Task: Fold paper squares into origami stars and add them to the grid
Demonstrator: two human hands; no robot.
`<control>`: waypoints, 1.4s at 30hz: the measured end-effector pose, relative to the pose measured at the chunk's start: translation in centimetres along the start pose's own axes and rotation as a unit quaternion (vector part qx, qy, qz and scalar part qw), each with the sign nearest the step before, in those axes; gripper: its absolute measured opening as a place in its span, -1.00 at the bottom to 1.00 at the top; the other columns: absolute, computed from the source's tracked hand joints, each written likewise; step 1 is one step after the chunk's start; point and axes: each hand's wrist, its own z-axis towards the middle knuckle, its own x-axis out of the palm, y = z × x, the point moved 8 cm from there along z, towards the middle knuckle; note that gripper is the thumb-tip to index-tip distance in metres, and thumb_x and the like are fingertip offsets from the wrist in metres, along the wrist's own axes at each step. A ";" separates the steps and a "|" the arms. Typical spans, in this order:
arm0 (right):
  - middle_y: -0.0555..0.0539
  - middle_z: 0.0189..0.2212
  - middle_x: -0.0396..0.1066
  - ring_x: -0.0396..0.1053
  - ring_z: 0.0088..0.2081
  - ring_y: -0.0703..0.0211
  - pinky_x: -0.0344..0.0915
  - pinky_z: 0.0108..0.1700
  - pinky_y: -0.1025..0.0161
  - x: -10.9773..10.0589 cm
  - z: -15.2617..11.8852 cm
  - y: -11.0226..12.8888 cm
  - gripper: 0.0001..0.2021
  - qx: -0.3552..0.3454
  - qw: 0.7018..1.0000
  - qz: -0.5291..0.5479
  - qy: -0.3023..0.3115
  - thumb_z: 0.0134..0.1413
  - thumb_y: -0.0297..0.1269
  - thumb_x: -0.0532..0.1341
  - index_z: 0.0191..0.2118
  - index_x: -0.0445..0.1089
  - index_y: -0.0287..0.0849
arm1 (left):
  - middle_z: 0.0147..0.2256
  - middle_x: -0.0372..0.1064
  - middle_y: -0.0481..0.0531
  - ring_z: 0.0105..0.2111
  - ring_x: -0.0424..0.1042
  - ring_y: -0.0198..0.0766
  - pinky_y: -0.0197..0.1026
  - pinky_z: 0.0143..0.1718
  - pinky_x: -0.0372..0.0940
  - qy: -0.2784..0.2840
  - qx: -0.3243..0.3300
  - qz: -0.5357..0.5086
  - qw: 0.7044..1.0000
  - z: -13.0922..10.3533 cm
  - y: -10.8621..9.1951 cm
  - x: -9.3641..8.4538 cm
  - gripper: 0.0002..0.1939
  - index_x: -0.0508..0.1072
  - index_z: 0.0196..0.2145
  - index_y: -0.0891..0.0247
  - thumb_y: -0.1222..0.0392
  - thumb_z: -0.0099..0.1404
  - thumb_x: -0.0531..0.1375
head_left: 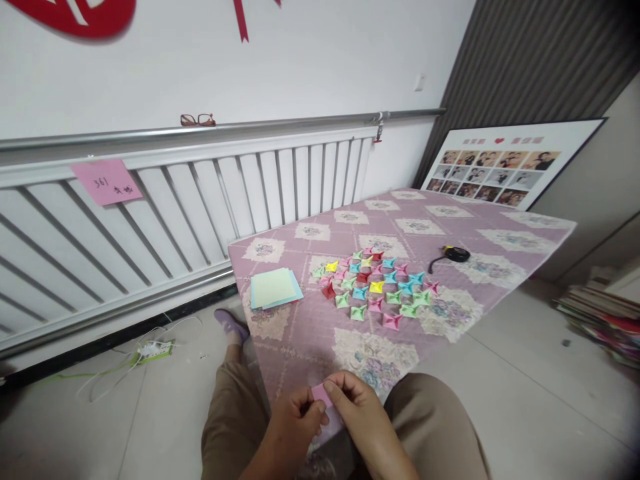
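Observation:
A small piece of pink paper is held between my two hands at the near corner of the table. My left hand pinches its left side with thumb and fingers. On the right side, my right hand grips the paper, its thumb lying along the edge. The fingers partly cover the paper, so its exact folds are hidden. Farther up the table stand rows of small folded paper shapes in pink, green, blue, yellow and red. Left of them lies a stack of square paper sheets, pale green on top.
A black tape measure rests on the purple floral tablecloth. Behind runs a white radiator with a pink note; glasses sit on the pipe above. A photo board leans beyond the table. A power strip with cables lies on the floor.

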 end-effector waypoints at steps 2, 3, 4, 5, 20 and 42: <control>0.10 -0.66 0.25 0.20 -0.56 0.28 0.12 -0.47 0.33 0.0 0.0 0.0 -0.68 -0.001 1.000 -0.008 -0.001 0.01 0.01 0.21 -0.51 0.29 -0.15 | -0.63 0.25 -0.09 -0.62 0.21 -0.33 -0.28 -0.53 0.08 0.017 -0.002 -0.020 1.000 0.0 0.0 0.2 -0.76 0.36 -0.54 0.28 0.03 0.07 0.11; 0.10 -0.68 0.25 0.20 -0.57 0.29 0.12 -0.47 0.33 0.0 0.0 0.1 -0.68 -0.002 1.000 -0.014 -0.002 0.01 0.01 0.21 -0.51 0.29 -0.15 | -0.61 0.27 -0.08 -0.62 0.21 -0.34 -0.28 -0.53 0.09 0.028 -0.004 -0.033 0.999 0.0 0.1 0.3 -0.75 0.37 -0.52 0.28 0.02 0.08 0.11; 0.11 -0.69 0.24 0.19 -0.59 0.29 0.12 -0.48 0.33 0.0 0.0 0.2 -0.68 -0.002 1.000 -0.021 -0.002 0.01 0.01 0.21 -0.51 0.29 -0.15 | -0.59 0.30 -0.06 -0.62 0.22 -0.34 -0.28 -0.53 0.10 0.042 -0.008 -0.046 0.998 0.0 0.2 0.5 -0.73 0.37 -0.50 0.29 0.00 0.08 0.12; 0.11 -0.71 0.24 0.19 -0.60 0.29 0.11 -0.49 0.33 0.1 -0.1 0.3 -0.67 -0.002 1.000 -0.027 0.001 0.01 0.02 0.20 -0.51 0.30 -0.15 | -0.56 0.33 -0.05 -0.62 0.22 -0.35 -0.28 -0.53 0.10 0.054 -0.013 -0.057 0.997 0.0 0.3 0.7 -0.72 0.37 -0.49 0.29 -0.02 0.09 0.12; 0.10 -0.73 0.23 0.23 -0.62 0.25 0.17 -0.53 0.31 0.0 0.4 0.2 -0.60 -0.031 0.998 -0.050 -0.022 -0.01 0.15 0.17 -0.52 0.30 -0.12 | -0.55 0.33 -0.07 -0.67 0.17 -0.41 -0.31 -0.60 0.05 0.059 0.000 -0.085 0.995 0.5 0.8 1.0 -0.69 0.37 -0.43 0.30 -0.04 0.13 0.12; 0.09 -0.63 0.19 0.19 -0.53 0.26 0.15 -0.45 0.32 -0.2 -0.3 0.2 -0.65 -0.058 0.991 -0.117 -0.022 0.03 0.02 0.15 -0.58 0.21 -0.12 | -0.56 0.25 -0.11 -0.58 0.18 -0.38 -0.31 -0.53 0.05 0.051 0.020 -0.072 0.996 0.8 0.0 -0.5 -0.66 0.41 -0.39 0.30 -0.08 0.12 0.17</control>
